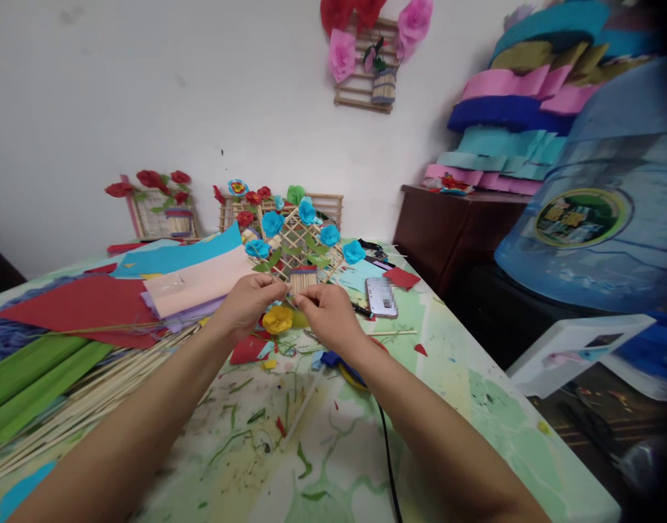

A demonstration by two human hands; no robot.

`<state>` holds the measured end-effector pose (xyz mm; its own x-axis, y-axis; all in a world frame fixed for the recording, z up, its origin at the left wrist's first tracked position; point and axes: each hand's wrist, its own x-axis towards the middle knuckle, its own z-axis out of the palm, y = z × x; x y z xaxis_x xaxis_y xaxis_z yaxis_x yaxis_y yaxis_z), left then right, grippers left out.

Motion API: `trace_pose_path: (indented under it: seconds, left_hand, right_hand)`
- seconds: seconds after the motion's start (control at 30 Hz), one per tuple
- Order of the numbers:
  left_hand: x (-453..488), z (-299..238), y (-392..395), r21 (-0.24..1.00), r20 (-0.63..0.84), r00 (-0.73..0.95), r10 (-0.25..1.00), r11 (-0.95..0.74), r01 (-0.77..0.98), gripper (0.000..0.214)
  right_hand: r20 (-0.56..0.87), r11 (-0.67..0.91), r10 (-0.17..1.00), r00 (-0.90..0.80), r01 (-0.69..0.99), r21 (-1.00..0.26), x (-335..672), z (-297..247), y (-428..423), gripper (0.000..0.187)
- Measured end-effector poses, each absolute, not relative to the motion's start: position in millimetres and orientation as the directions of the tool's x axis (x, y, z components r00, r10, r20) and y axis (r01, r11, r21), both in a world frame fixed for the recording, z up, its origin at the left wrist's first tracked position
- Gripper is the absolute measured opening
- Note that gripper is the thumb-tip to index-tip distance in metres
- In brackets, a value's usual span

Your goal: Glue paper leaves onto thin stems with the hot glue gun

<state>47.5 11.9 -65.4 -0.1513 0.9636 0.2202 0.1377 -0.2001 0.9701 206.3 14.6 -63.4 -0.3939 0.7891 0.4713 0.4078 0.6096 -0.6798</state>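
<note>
My left hand is closed in a pinch at the middle of the table, its fingertips close to my right hand, which pinches too. Whatever lies between the fingers is too small or hidden to make out. A yellow paper flower shows just below my left fingertips, beside a green leaf. Right behind both hands stands a diamond-shaped stick lattice with blue paper flowers and green leaves. At its lower middle sits a small stick basket with a red and blue rim.
Thin sticks, green paper and red paper lie at left. A phone rests right of my hands. A glue gun with a black cable lies under my right forearm. A large water bottle stands at right.
</note>
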Motion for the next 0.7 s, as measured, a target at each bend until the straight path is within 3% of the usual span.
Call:
trace_pose_path:
  seconds: [0.4, 0.7]
  left_hand:
    - [47.5, -66.5, 14.2, 0.968, 0.25, -0.233, 0.94, -0.232, 0.1, 0.026]
    - [46.3, -68.3, 15.2, 0.969, 0.246, -0.207, 0.947, -0.237, 0.066, 0.033]
  right_hand:
    - [0.55, 0.675, 0.732, -0.403, 0.538, -0.504, 206.5, -61.6, 5.2, 0.026]
    - [0.496, 0.63, 0.777, -0.389, 0.453, -0.631, 204.9, -64.2, 7.6, 0.018]
